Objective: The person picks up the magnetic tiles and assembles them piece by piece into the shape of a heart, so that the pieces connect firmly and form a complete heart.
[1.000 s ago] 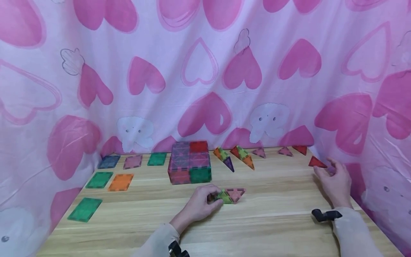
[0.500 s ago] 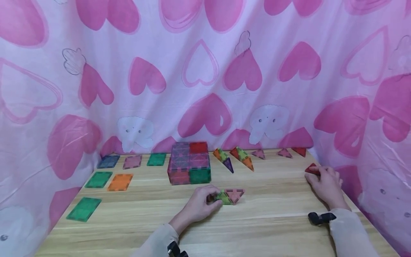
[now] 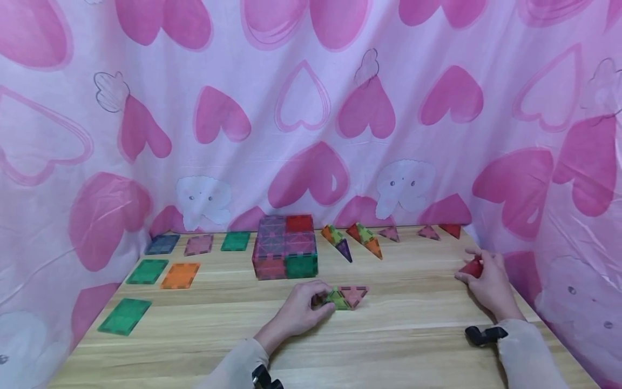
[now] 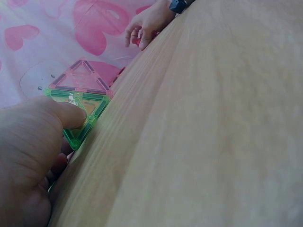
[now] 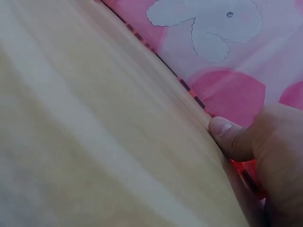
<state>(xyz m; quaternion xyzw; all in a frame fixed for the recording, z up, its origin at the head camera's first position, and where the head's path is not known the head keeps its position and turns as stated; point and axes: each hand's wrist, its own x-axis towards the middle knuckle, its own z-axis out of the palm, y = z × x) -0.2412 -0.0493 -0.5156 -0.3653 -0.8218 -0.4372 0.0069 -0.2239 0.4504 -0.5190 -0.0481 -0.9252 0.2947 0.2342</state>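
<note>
In the head view my left hand [image 3: 297, 310] pinches a light green triangular magnetic tile [image 3: 342, 300] near the middle of the table. A pink triangular tile [image 3: 356, 295] lies edge to edge with it. The left wrist view shows the thumb laid over the green tile [image 4: 97, 105], with the pink tile [image 4: 81, 78] beyond it. Over at the right side, my right hand [image 3: 489, 283] holds a red triangular magnetic tile [image 3: 472, 268] between thumb and fingers. Only part of that red tile [image 5: 246, 172] shows in the right wrist view, the hand covering the rest.
A box of magnetic tiles [image 3: 285, 247] stands at the back centre. Several square tiles, among them an orange one [image 3: 180, 276], lie on the left. Two narrow tile shapes, one purple-tipped [image 3: 343, 248], small pink triangles [image 3: 428, 233] and another red triangle [image 3: 452, 230] line the back edge.
My right hand has taken hold of the red triangular tile and drawn it a little left and nearer. The left hand keeps its place on the green tile.
</note>
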